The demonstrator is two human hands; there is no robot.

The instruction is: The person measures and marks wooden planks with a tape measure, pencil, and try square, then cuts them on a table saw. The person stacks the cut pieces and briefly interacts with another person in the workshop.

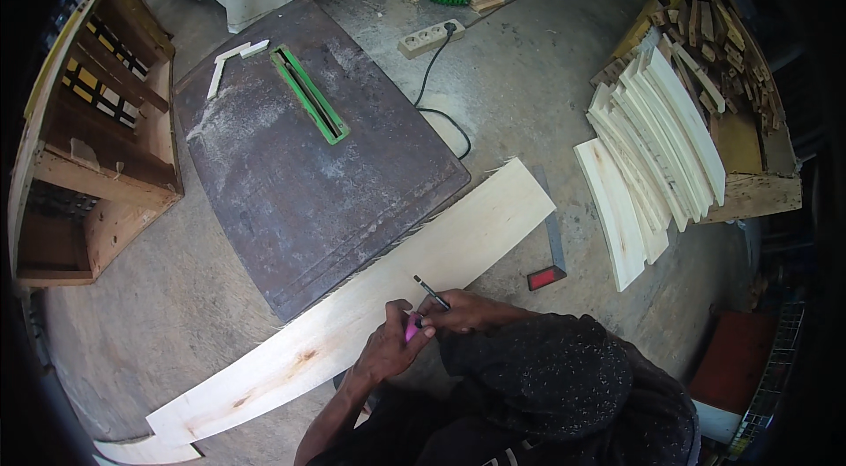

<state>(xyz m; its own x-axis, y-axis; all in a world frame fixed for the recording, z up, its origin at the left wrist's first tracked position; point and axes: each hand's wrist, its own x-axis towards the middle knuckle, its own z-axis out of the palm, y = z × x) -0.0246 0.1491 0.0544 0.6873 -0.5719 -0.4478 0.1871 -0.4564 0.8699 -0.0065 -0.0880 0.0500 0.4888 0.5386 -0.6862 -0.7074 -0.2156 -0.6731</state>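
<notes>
Over the board (339,321), the left hand (392,347) has its fingers curled around a small pink thing (412,327), its kind unclear. The right hand (467,312), fingers bent and close against the left's, has a pencil (432,292) lodged in them; how firmly, I cannot tell. Beyond the board lies the tabletop (352,193); right of it, the square (546,277). Best, I judge, to steady the pink thing lightly with the left and keep the pencil's tip clear of both hands.
</notes>
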